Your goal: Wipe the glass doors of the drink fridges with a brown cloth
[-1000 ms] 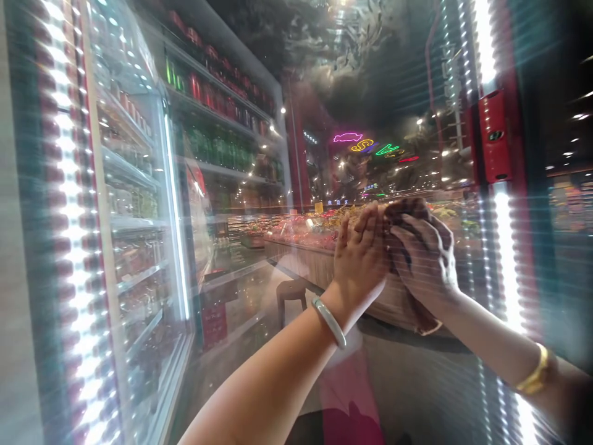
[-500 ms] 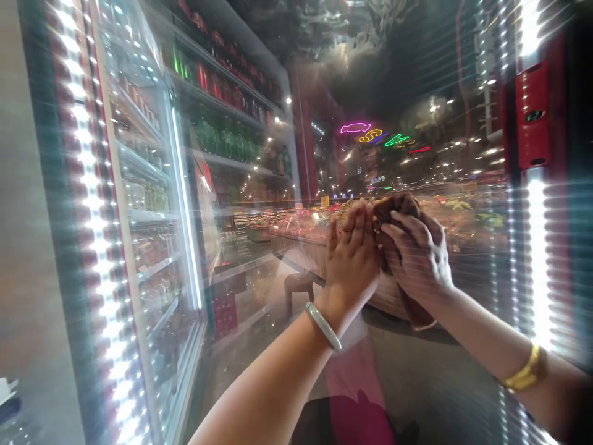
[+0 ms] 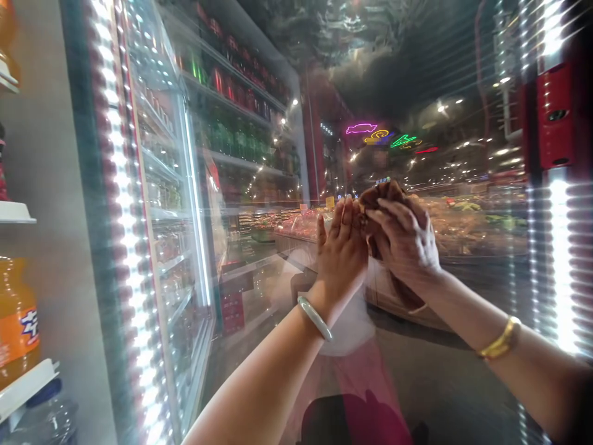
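A clear glass door (image 3: 445, 364) stands upright before me, full of reflections. My left hand (image 3: 343, 253) lies flat on the glass with its fingers stretched upward, a pale bangle (image 3: 315, 318) on its wrist. Right beside it, my right hand (image 3: 407, 241) presses a brown cloth (image 3: 386, 190) against the pane, its fingers bent over the fabric. Part of the cloth hangs below the palm, and the rest is hidden under the hand. A gold bracelet (image 3: 503, 340) circles the right wrist.
Bright LED strips (image 3: 127, 216) run up the left side and the right edge (image 3: 563, 259). Far left, shelf fronts (image 3: 16, 212) hold an orange drink bottle (image 3: 18, 334) and a clear bottle (image 3: 44, 414). A red bracket (image 3: 556, 117) sits upper right.
Both hands and the cloth have shifted slightly left and up across the glass. The view has turned left, bringing the orange bottle and shelf fronts into sight.
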Tool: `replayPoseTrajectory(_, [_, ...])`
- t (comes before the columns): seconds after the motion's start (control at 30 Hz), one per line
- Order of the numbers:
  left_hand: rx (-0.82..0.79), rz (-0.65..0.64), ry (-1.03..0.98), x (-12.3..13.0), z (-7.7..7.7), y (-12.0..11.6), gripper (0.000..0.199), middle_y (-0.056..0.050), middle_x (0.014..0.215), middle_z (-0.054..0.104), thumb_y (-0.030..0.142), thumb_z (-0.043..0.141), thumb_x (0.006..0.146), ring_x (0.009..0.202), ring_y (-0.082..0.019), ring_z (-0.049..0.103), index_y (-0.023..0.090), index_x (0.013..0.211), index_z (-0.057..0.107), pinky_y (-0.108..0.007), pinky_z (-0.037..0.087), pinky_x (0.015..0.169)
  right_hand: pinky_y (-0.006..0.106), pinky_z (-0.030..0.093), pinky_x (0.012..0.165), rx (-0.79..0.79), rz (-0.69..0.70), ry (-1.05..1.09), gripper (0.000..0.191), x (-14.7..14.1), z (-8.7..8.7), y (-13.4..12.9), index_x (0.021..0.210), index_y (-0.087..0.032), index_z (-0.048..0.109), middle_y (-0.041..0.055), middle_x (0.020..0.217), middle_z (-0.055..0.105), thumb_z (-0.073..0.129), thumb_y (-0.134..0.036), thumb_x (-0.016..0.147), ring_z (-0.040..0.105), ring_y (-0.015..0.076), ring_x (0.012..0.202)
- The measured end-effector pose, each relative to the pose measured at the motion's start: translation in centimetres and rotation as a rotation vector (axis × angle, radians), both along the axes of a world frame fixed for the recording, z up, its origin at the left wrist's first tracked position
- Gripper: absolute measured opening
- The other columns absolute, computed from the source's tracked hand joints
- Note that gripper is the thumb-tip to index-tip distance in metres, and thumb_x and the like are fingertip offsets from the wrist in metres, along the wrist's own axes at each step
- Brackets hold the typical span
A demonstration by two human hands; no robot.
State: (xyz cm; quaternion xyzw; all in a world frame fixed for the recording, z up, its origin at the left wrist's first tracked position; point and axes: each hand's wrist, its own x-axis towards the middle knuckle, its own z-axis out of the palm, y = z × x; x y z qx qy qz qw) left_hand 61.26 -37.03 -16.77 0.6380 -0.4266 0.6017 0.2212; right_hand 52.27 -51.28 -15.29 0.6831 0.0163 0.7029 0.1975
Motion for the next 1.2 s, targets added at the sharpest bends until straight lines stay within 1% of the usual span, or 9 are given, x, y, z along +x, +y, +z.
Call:
replayPoseTrajectory(0.13, [-0.04, 0.016, 0.022, 1.3, 1.1, 1.7, 0.065, -0.005, 0.175, 0.018, 0.025, 0.03, 0.108, 0.164, -0.02, 0.008, 0.016, 0.168, 0.008, -0.054, 0.001, 0.135, 0.06, 0.045, 0.119, 0.157, 0.031, -0.095, 0.039, -0.8, 3.1, -1.0, 0.137, -0.03, 0.064, 0.0077, 0.15, 0.058, 0.059, -0.033, 0.099, 0.046, 0.037, 0.142])
replayPoseTrajectory(0.23, [-0.052, 0.034, 0.031, 1.9, 0.7, 3.1, 0.066, -0.006, 0.175, 0.016, 0.026, 0.031, 0.108, 0.164, -0.02, 0.008, 0.016, 0.168, 0.005, -0.055, 0.002, 0.134, 0.062, 0.046, 0.116, 0.188, 0.018, -0.144, 0.041, -1.2, -0.2, -1.5, 0.138, -0.032, 0.064, 0.0105, 0.151, 0.057, 0.063, -0.033, 0.096, 0.046, 0.0408, 0.142])
replayPoseTrajectory(0.37, [-0.026, 0.058, 0.027, 2.5, 0.1, 4.4, 0.067, -0.007, 0.175, 0.016, 0.024, 0.031, 0.108, 0.164, -0.021, 0.008, 0.016, 0.168, 0.003, -0.056, 0.004, 0.134, 0.06, 0.051, 0.114, -0.062, 0.047, -0.029, 0.049, 1.4, -3.3, 2.0, 0.141, -0.034, 0.061, 0.0073, 0.139, 0.065, 0.066, -0.023, 0.093, 0.055, 0.0365, 0.135])
replayPoseTrajectory(0.5, [-0.064, 0.094, 0.036, 3.3, 0.6, 5.4, 0.065, -0.006, 0.175, 0.019, 0.024, 0.031, 0.108, 0.164, -0.023, 0.007, 0.017, 0.168, 0.01, -0.058, 0.002, 0.134, 0.055, 0.047, 0.121, -0.114, 0.066, 0.065, 0.051, 3.6, 1.8, 5.4, 0.144, -0.036, 0.059, 0.0025, 0.146, 0.062, 0.061, -0.02, 0.095, 0.049, 0.0319, 0.143])
replayPoseTrajectory(0.6, [-0.065, 0.089, 0.035, 3.9, 0.9, 5.9, 0.064, -0.003, 0.175, 0.02, 0.027, 0.03, 0.109, 0.164, -0.021, 0.008, 0.02, 0.169, 0.008, -0.055, 0.0, 0.135, 0.059, 0.043, 0.123, -0.036, 0.07, -0.008, 0.047, 3.2, 5.1, 4.6, 0.144, -0.033, 0.06, 0.0037, 0.149, 0.06, 0.059, -0.025, 0.098, 0.046, 0.0343, 0.144])
replayPoseTrajectory(0.73, [-0.071, 0.075, 0.05, 4.2, 0.5, 6.5, 0.067, -0.003, 0.175, 0.018, 0.027, 0.03, 0.109, 0.164, -0.02, 0.01, 0.023, 0.169, -0.001, -0.054, 0.002, 0.135, 0.062, 0.048, 0.116, 0.097, 0.063, -0.081, 0.047, 2.3, 1.5, 3.3, 0.144, -0.031, 0.06, 0.008, 0.149, 0.058, 0.059, -0.028, 0.098, 0.044, 0.0385, 0.145])
replayPoseTrajectory(0.87, [-0.048, 0.087, 0.033, 4.9, -0.1, 7.4, 0.069, -0.005, 0.176, 0.015, 0.026, 0.032, 0.108, 0.164, -0.021, 0.01, 0.02, 0.168, -0.002, -0.055, 0.003, 0.135, 0.058, 0.051, 0.116, -0.054, 0.085, 0.005, 0.054, 4.1, -2.5, 6.4, 0.147, -0.035, 0.056, 0.0057, 0.145, 0.063, 0.063, -0.023, 0.095, 0.051, 0.0351, 0.14])
replayPoseTrajectory(1.1, [-0.056, 0.105, 0.047, 6.6, 0.4, 10.1, 0.068, -0.006, 0.175, 0.019, 0.026, 0.033, 0.108, 0.164, -0.021, 0.01, 0.021, 0.169, 0.003, -0.054, 0.0, 0.135, 0.069, 0.023, 0.13, -0.06, 0.097, -0.001, 0.046, 5.9, 5.4, 9.1, 0.146, -0.035, 0.059, 0.0012, 0.158, 0.053, 0.058, -0.032, 0.1, 0.03, 0.037, 0.158])
replayPoseTrajectory(1.2, [-0.051, 0.095, 0.059, 6.7, 0.3, 10.9, 0.069, -0.006, 0.176, 0.015, 0.029, 0.033, 0.108, 0.164, -0.02, 0.008, 0.02, 0.169, 0.002, -0.052, -0.001, 0.134, 0.071, 0.026, 0.128, 0.003, 0.105, -0.003, 0.05, 4.9, 3.6, 8.2, 0.148, -0.033, 0.057, 0.0047, 0.162, 0.048, 0.061, -0.033, 0.098, 0.025, 0.0401, 0.159])
